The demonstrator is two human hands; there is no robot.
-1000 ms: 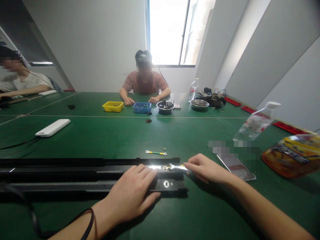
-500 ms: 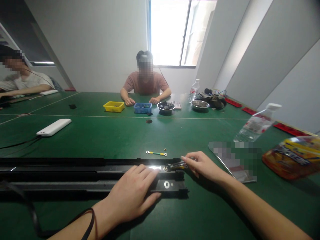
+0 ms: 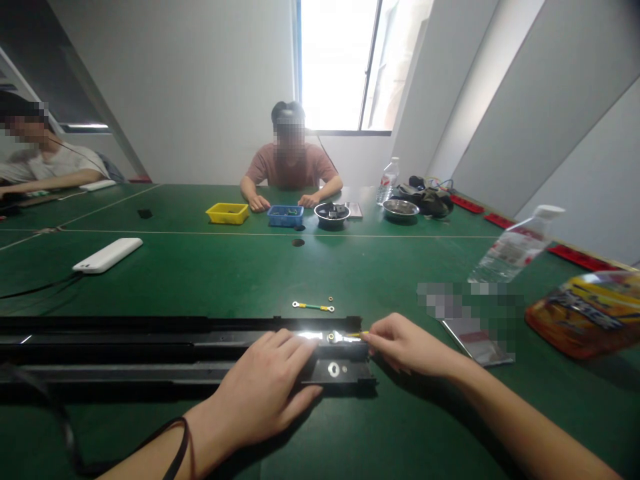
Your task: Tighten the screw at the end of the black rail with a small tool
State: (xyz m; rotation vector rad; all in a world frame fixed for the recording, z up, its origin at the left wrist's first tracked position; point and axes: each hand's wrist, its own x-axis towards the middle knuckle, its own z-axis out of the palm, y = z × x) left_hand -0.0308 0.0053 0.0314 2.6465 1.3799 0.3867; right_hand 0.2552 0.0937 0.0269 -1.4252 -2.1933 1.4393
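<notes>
A long black metal rail (image 3: 125, 350) lies across the green table (image 3: 320, 273) in front of me. My left hand (image 3: 265, 393) rests flat on the rail's right end, fingers stretched out. My right hand (image 3: 403, 343) pinches a small shiny wrench (image 3: 347, 337) whose head sits on a nut at the rail's end. A round hole fitting (image 3: 333, 368) shows on the rail below it. A short green-yellow wire with ring lugs (image 3: 313, 307) and a tiny nut (image 3: 331, 299) lie just beyond the rail.
A person sits opposite behind a yellow bin (image 3: 227, 213), a blue bin (image 3: 285, 215) and a dark bowl (image 3: 331, 213). Another person sits far left. A white power strip (image 3: 107, 255), a water bottle (image 3: 515, 250), a snack bag (image 3: 585, 313) and a plastic pouch (image 3: 477, 333) lie around.
My right hand swung the wrench handle up and away half a second ago, then brought it back down level along the rail. My left hand stayed put.
</notes>
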